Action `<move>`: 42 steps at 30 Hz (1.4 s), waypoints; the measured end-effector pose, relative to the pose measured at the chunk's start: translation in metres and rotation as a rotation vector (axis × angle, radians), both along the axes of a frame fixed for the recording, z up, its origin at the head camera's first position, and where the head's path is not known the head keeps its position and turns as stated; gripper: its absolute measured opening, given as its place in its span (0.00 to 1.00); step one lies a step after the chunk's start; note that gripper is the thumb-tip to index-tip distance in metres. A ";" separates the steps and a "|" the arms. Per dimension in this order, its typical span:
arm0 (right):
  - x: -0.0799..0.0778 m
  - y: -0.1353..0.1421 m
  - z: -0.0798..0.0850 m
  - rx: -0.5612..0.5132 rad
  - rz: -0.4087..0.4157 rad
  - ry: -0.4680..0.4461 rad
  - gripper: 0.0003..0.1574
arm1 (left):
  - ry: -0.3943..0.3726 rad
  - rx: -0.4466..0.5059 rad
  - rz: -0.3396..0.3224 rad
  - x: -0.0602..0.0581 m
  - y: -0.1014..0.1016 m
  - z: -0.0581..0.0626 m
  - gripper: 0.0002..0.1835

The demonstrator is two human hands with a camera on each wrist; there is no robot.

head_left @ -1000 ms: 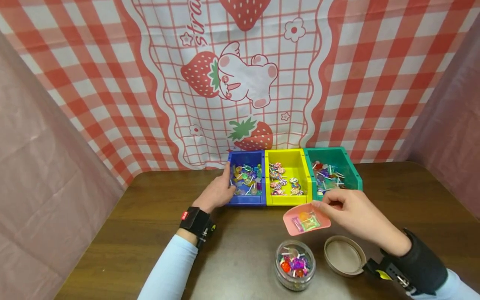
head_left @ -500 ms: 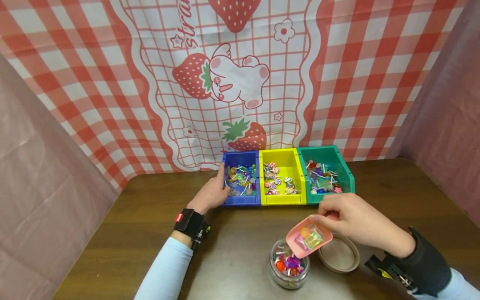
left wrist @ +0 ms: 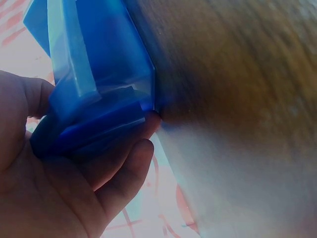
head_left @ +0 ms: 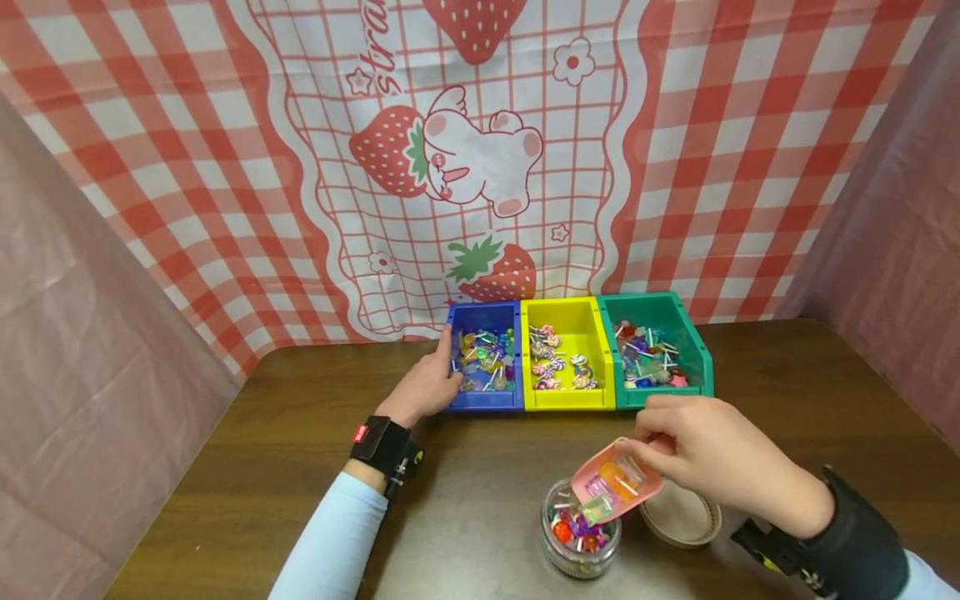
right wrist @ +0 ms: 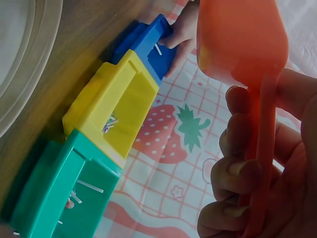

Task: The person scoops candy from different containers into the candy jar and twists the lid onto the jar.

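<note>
My right hand grips the handle of a pink scoop, its fingers curled round it in the right wrist view. Tilted down over the mouth of a clear round jar, the scoop carries a few wrapped candies. A green candy lies at its lower lip, with an orange candy behind. Colourful small candies and lollipops fill the jar. At the left end of the bin row, my left hand holds the side wall of the blue bin between thumb and fingers.
A yellow bin with swirl lollipops and a green bin of mixed candies stand beside the blue one. The round jar lid lies right of the jar, partly under the scoop. A checked strawberry cloth hangs behind the table.
The scoop has moved down from near the bins to the jar and tipped forward. Its candies have slid toward the lower lip. My left hand stays on the blue bin.
</note>
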State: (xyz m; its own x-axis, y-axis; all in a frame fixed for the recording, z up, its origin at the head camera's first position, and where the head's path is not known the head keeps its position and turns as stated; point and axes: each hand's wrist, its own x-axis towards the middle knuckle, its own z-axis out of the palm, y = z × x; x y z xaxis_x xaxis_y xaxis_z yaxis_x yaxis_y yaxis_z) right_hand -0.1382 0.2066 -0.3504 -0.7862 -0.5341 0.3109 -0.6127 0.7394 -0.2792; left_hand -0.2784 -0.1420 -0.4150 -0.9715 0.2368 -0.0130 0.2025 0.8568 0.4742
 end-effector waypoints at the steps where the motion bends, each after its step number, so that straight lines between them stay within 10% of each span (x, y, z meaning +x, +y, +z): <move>1: 0.001 -0.001 0.000 0.009 -0.003 0.009 0.17 | -0.001 0.001 0.001 0.000 0.000 0.000 0.45; 22: 0.014 -0.013 -0.001 0.006 0.054 0.340 0.19 | 0.003 -0.006 0.010 0.000 0.002 0.002 0.45; 42: 0.013 -0.008 0.006 -0.058 0.018 0.422 0.17 | -0.005 -0.011 0.012 -0.001 0.001 0.001 0.45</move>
State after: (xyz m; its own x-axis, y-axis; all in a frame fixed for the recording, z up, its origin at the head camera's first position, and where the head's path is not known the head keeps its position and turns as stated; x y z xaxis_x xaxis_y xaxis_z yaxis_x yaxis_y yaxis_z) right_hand -0.1248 0.1987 -0.3444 -0.5747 -0.5186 0.6331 -0.6945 0.7182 -0.0421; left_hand -0.2792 -0.1410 -0.4141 -0.9741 0.2253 -0.0205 0.1901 0.8642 0.4659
